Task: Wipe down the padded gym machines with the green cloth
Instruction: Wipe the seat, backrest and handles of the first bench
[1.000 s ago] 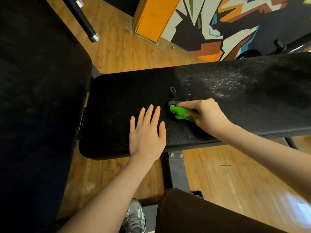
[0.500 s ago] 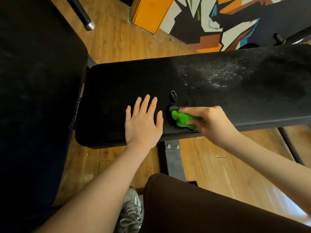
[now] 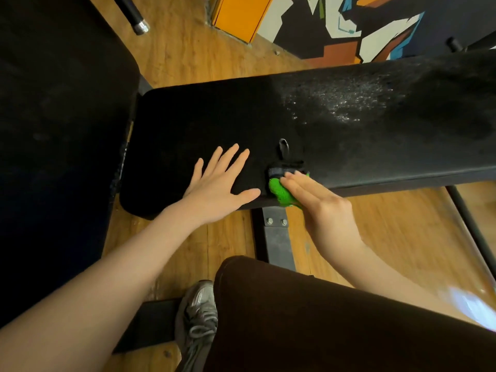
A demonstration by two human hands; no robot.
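A black padded bench [image 3: 335, 124] ran left to right across the scene, its surface dull at the left end and flecked with pale, wet-looking specks toward the right. The left hand [image 3: 217, 185] lay flat on the near-left part of the surface, fingers straight and spread, thumb pointing right, holding nothing. Just to its right, apart from the thumb tip, the right hand [image 3: 319, 200] pressed the green cloth [image 3: 280, 193] against the near edge of the pad with straight fingers laid over it (no curl or pinch could be made out). The cloth was bunched small, part of it hanging over the near edge above the grey metal support post [image 3: 277, 237] with its two bolts. A dark strip of the cloth, or something lying with it, showed at its far side, and a small black loop [image 3: 284, 147] stood on the pad just beyond; what the loop belonged to could not be told.

A second black pad [image 3: 59, 130] filled the left side of the scene, close to the bench's left end. A black bar with a silver tip [image 3: 132, 14] crossed the wooden floor [image 3: 188, 55] at the far left. Beyond the bench stood an orange panel [image 3: 239, 14] and a wall painted in angular white, orange, blue and black shapes [image 3: 375, 25]. Nearest the camera were a dark-trousered leg [image 3: 322, 318] and a grey laced trainer [image 3: 198, 318] resting by a dark base plate.
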